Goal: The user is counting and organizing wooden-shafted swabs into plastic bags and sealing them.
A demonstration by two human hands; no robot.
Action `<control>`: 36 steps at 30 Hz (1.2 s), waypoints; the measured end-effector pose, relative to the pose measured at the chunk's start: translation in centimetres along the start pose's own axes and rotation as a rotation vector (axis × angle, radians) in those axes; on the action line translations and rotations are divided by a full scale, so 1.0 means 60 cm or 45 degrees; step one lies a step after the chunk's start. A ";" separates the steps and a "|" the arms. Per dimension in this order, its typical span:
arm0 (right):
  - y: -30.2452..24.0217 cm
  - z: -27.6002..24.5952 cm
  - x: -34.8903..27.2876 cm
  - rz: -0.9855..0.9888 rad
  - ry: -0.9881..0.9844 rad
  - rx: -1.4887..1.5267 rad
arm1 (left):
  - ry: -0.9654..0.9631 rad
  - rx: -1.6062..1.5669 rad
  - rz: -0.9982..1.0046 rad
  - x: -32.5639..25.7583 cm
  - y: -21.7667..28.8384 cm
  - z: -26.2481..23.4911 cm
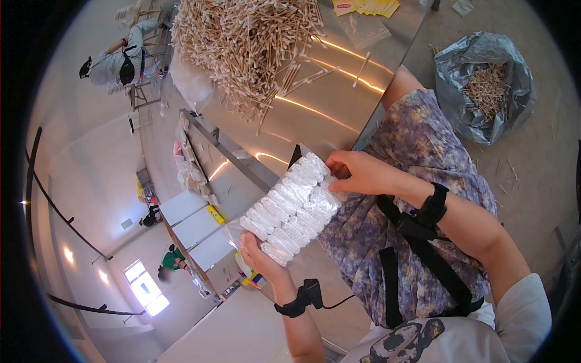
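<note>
A clear plastic pack of cotton swab bundles [292, 209] is held up over my lap, tilted, its white swab tips facing up in rows. My left hand [261, 257] grips the pack's lower left end, the thumb along its side. At the opposite end, my right hand [354, 172] has its fingers curled against the upper right edge and closed on the wrapping. Beyond the pack, a large heap of loose cotton swabs [248, 48] covers part of the shiny metal table [339, 103]. A few single swabs lie apart from the heap.
Yellow printed cards [369, 7] and a clear plastic bag [365, 30] lie at the table's far right. On the floor to the right, a grey plastic bag [451, 72] holds loose swabs, with more scattered nearby. Other people work farther off at left, near white tables [196, 227].
</note>
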State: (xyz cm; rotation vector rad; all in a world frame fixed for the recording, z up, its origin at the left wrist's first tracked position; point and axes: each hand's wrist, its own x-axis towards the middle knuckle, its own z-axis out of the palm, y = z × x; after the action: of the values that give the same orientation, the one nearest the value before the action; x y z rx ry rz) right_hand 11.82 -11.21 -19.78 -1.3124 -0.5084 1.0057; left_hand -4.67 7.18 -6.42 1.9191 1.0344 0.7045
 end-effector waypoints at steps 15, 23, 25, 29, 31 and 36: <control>-0.014 0.005 -0.004 0.033 -0.035 -0.026 | 0.182 0.027 -0.025 -0.029 0.038 0.047; -0.030 0.015 -0.006 -0.283 0.197 0.001 | 0.065 0.110 0.041 -0.034 0.050 0.055; -0.032 0.021 -0.006 -0.349 0.226 -0.035 | 0.041 0.092 0.056 -0.036 0.056 0.055; -0.020 0.032 -0.006 -0.489 0.287 -0.143 | 0.012 0.061 0.075 -0.042 0.060 0.066; -0.021 0.030 -0.007 -0.477 0.277 -0.139 | 0.011 0.085 0.086 -0.042 0.062 0.066; -0.029 0.027 -0.009 -0.461 0.249 -0.153 | 0.021 0.064 0.095 -0.043 0.059 0.066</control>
State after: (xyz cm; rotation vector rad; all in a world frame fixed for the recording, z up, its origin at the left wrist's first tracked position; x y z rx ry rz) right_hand 10.81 -10.64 -17.61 -1.3491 -0.6359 0.5488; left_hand -1.55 2.24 -5.60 2.0072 1.0033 0.7439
